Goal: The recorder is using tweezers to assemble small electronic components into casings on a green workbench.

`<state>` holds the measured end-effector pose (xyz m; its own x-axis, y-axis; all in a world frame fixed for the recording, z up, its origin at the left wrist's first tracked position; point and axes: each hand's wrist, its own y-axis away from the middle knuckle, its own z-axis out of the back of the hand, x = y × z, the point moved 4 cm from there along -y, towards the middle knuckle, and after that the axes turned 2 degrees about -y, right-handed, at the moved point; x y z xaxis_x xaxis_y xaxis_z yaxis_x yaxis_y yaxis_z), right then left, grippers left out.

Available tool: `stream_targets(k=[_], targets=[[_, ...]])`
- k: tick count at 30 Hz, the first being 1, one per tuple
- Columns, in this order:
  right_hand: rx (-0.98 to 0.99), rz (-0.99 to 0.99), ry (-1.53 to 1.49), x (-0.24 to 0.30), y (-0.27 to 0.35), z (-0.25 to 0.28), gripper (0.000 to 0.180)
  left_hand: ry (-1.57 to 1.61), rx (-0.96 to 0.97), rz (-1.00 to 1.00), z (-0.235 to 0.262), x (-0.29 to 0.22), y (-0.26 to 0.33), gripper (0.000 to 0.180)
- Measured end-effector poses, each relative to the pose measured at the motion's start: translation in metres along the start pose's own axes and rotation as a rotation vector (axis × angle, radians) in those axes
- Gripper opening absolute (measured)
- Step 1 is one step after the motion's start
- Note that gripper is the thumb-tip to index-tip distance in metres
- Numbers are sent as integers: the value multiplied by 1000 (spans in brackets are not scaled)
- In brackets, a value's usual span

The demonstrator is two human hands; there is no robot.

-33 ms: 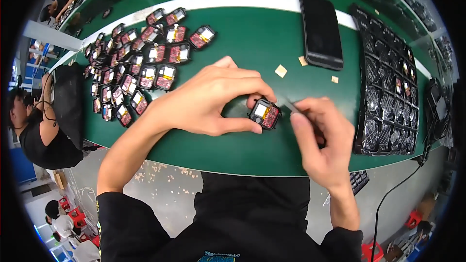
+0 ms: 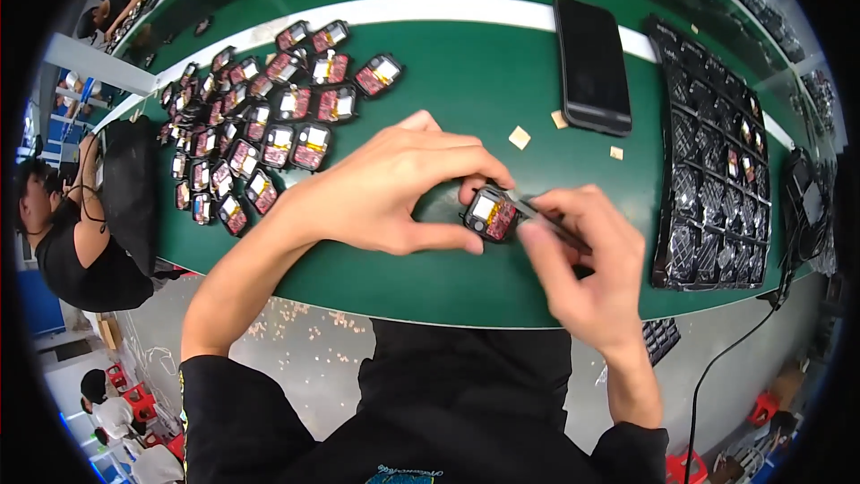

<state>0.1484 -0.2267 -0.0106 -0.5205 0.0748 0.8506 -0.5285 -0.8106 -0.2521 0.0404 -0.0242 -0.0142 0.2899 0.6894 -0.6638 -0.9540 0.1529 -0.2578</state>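
Observation:
A small black watch case (image 2: pixel 490 213) lies face up near the table's front edge, its inside showing a reddish circuit board, a white block and a strip of yellow tape. Thumb and fingers of my left hand (image 2: pixel 408 184) grip it from the left side. From the right, my right hand (image 2: pixel 587 269) pinches slim grey tweezers (image 2: pixel 548 217). Their tip is at the upper right edge of the case; whether it touches the board is too small to tell. Several similar open watch cases (image 2: pixel 309 146) are spread over the table to the left.
A black phone (image 2: pixel 593 63) lies at the back right of the green table (image 2: pixel 421 291). Small tan squares (image 2: pixel 520 137) are scattered near it. A black compartment tray (image 2: pixel 712 170) stands at the right, with a dark cable (image 2: pixel 717 354) beyond. Another person (image 2: pixel 76 233) sits at the far left.
My right hand has moved left, bringing the tweezers from beside the watch case onto its upper right edge. My left hand keeps its hold. The whole view has shifted slightly.

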Motion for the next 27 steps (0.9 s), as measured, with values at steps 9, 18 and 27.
stream_targets(k=[9,18,27], targets=[[59,108,205,16,5,-6,47,118,-5,146,21,-11,1,60],[-347,-15,422,-32,-9,143,37,-724,-286,327,65,9,24,41],[-536,-448,679,-154,-80,302,50,-393,-154,149,16,-27,-19,44]])
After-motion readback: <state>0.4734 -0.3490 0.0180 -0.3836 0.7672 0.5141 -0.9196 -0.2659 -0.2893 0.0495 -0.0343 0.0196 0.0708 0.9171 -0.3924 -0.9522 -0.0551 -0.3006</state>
